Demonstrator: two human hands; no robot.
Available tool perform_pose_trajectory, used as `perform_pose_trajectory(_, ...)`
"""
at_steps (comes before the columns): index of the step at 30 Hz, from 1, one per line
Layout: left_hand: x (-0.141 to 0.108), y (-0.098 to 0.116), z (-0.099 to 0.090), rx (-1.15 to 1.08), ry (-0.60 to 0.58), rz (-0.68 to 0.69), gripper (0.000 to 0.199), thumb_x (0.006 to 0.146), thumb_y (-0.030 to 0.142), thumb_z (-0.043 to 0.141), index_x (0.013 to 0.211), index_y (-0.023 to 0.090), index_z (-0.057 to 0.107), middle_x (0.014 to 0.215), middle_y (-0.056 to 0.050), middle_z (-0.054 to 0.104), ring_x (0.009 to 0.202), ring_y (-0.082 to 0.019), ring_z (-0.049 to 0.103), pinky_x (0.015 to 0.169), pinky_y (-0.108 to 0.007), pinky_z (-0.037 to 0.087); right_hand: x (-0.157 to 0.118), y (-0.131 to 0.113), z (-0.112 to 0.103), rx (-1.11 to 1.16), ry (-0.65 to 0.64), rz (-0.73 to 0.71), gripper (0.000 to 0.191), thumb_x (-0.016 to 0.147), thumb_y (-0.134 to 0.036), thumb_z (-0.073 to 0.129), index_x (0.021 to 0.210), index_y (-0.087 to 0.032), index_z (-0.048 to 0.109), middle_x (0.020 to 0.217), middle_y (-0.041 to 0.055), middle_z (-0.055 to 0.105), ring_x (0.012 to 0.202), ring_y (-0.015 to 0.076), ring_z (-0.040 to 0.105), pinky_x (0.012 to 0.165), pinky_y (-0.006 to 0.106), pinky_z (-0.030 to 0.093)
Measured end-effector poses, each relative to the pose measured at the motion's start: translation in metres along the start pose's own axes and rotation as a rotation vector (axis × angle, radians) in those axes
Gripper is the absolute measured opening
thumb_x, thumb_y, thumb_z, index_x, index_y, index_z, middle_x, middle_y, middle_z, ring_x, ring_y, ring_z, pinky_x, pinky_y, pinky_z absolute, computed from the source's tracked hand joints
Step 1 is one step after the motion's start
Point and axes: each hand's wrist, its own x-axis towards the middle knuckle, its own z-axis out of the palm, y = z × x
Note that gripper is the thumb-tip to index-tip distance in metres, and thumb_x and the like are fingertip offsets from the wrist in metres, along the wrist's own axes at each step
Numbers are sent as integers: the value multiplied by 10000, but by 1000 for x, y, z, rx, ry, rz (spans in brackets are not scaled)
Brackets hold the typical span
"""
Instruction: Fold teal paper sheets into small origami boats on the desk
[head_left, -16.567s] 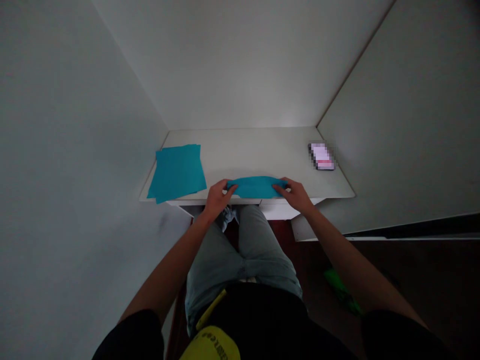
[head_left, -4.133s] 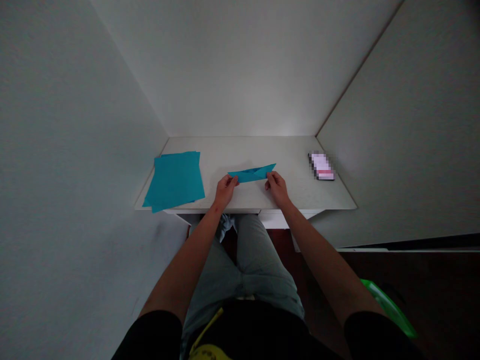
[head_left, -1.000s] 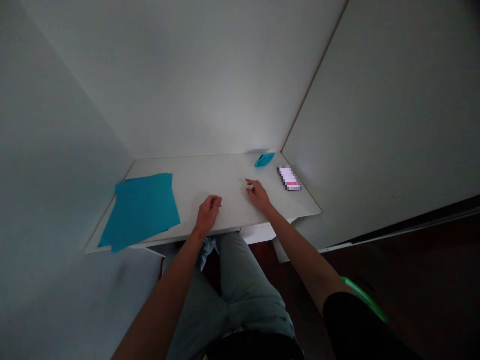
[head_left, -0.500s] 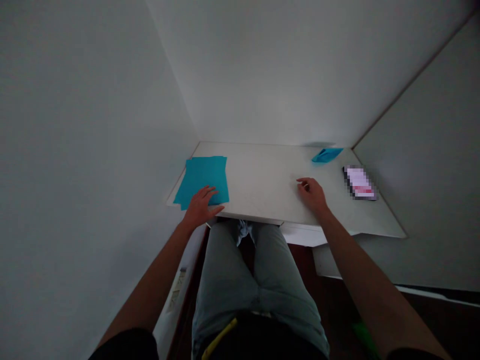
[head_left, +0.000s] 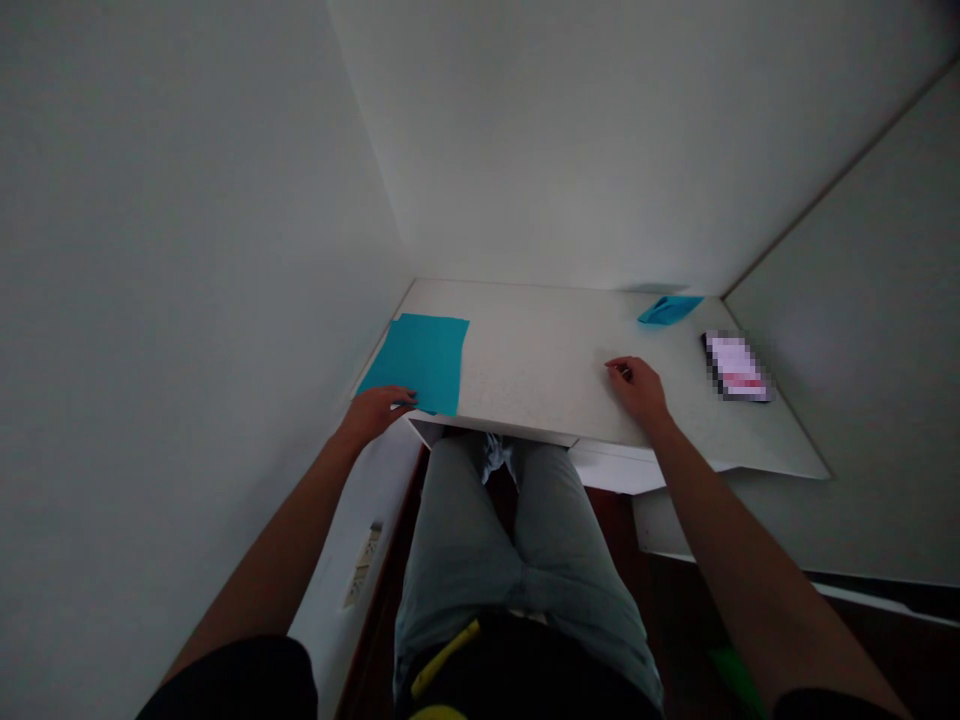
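Blue sheets of paper [head_left: 431, 355] lie stacked at the left end of the white desk, slightly out of line with each other. At their near left edge is my left hand [head_left: 371, 412], its fingers on top and the thumb close beneath, pinching the paper's edge. My right hand [head_left: 637, 388] rests on the right half of the desk, fingers loosely curled in, with nothing visible in them. Beyond it, near the back wall, stands a folded blue paper piece [head_left: 670, 310], untouched.
A phone [head_left: 735, 365] with a lit, blurred screen lies at the right end of the desk [head_left: 536, 350]. Walls close in the desk at the left, back and right. A socket panel [head_left: 362, 565] is low on the left wall. My legs [head_left: 517, 540] are under the front edge.
My left hand has slid left along the near edge of the paper, going from spread fingers to a pinch. My right hand stays nearly still. The view has shifted slightly.
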Motion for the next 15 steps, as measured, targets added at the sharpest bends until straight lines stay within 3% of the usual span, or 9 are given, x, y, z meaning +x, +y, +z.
perform_pose_trajectory(3, 5, 0, 0, -90, -8, -26, 307, 812, 582, 801, 967, 323, 861, 1306, -73, 810, 1280, -347, 744, 1159, -515, 541, 0, -1, -1, -2, -11, -12, 309, 904, -438, 578, 996, -210, 766, 952, 117, 745, 742, 238, 606, 768, 422, 532)
perform_pose_trajectory(7, 9, -3, -9, -184, -135, 17, 498, 804, 725, 699, 1000, 301, 871, 1351, -100, 789, 1340, -357, 710, 1215, -526, 481, 0, -2, -1, -13, -17, -4, 325, 899, -443, 576, 997, -203, 772, 935, 116, 743, 742, 238, 605, 763, 418, 529)
perform_pose_trajectory(10, 12, -2, -18, -213, -189, 27, 525, 821, 747, 649, 1002, 304, 866, 1337, -97, 797, 1328, -355, 716, 1198, -521, 493, 1, -2, 0, -32, -16, 1, 336, 903, -461, 574, 990, -203, 770, 922, 116, 741, 750, 245, 609, 776, 427, 528)
perform_pose_trajectory(12, 15, 2, -23, -171, -144, -6, 468, 854, 700, 643, 987, 304, 856, 1259, -94, 826, 1256, -351, 747, 1146, -506, 530, 1, -2, 1, -35, -20, 6, 343, 907, -467, 569, 996, -202, 768, 911, 112, 736, 747, 245, 611, 778, 428, 523)
perform_pose_trajectory(15, 24, 19, -30, -40, 20, -27, 378, 917, 602, 626, 982, 295, 837, 1144, -103, 843, 1116, -342, 780, 1023, -454, 584, 1, -2, 1, -20, -24, 15, 349, 906, -470, 565, 1006, -201, 764, 906, 107, 731, 741, 243, 611, 764, 424, 516)
